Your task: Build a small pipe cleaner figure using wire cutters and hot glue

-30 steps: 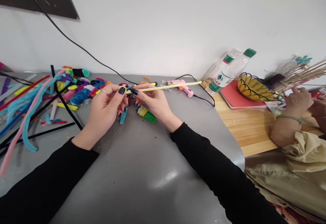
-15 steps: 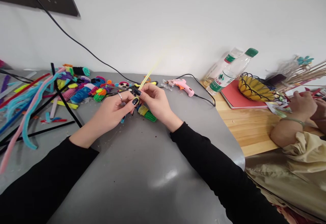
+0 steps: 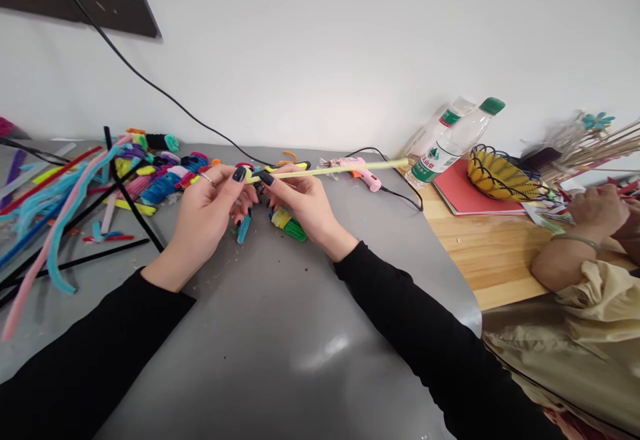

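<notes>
A pale yellow pipe cleaner (image 3: 350, 169) runs between my two hands, its long free end pointing right across the table. My left hand (image 3: 213, 210) pinches its near end between thumb and fingers. Close beside it, my right hand (image 3: 300, 203) pinches the same pipe cleaner just past that end. Below my fingers lie a small blue piece (image 3: 243, 228) and a green and yellow pipe-cleaner bundle (image 3: 290, 225). Yellow and black handles (image 3: 300, 166), perhaps of scissors, show partly behind my right hand.
Loose pipe cleaners (image 3: 65, 213) and coloured bundles (image 3: 163, 183) cover the left side. A pink glue gun (image 3: 367, 177) with a cord lies behind. To the right are water bottles (image 3: 435, 157), a red folder (image 3: 457, 190), a yellow basket (image 3: 500, 177) and another person's hands (image 3: 597, 212).
The pipe cleaner's free end has swung from pointing up and away to nearly level, toward the right. My left hand has turned and shifted slightly left.
</notes>
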`<move>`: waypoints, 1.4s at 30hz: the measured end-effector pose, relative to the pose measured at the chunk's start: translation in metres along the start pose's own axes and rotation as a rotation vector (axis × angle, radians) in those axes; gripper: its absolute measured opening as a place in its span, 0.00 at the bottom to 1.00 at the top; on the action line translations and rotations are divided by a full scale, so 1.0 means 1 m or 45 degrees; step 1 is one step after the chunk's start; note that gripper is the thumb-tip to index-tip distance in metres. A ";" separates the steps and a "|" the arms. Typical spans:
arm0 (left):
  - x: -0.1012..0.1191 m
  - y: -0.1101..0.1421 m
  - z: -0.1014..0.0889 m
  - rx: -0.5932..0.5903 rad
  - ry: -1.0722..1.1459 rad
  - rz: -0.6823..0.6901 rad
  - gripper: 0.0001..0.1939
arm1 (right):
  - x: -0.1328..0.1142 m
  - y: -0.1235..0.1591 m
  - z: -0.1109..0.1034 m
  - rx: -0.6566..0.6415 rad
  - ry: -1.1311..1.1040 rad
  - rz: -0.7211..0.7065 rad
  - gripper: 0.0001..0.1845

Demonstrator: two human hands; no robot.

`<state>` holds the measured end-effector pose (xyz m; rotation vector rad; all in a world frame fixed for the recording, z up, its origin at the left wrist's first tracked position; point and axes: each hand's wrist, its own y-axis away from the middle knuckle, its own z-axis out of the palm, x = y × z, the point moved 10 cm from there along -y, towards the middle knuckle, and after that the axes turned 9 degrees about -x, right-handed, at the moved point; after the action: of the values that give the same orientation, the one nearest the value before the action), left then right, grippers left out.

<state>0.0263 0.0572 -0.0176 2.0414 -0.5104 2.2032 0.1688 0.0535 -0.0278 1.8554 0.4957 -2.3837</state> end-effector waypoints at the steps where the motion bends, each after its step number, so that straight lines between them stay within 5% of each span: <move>1: -0.001 0.000 0.002 -0.026 0.000 -0.015 0.25 | 0.000 0.000 0.002 -0.010 -0.018 -0.003 0.22; 12: 0.004 0.000 0.002 -0.072 -0.229 0.042 0.22 | -0.001 -0.002 -0.004 0.041 0.122 -0.026 0.25; 22: 0.002 0.000 0.027 -0.461 -0.541 0.021 0.21 | -0.006 -0.001 0.002 -0.080 0.140 -0.006 0.27; 33: -0.004 -0.002 -0.002 -0.027 0.030 -0.066 0.25 | -0.001 -0.002 -0.009 0.025 0.023 -0.013 0.24; 42: -0.005 -0.002 0.006 -0.109 -0.083 -0.039 0.24 | 0.001 -0.001 -0.003 -0.009 -0.010 0.018 0.22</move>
<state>0.0326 0.0582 -0.0215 2.0684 -0.5657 2.0661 0.1711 0.0558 -0.0291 1.8403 0.4880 -2.3761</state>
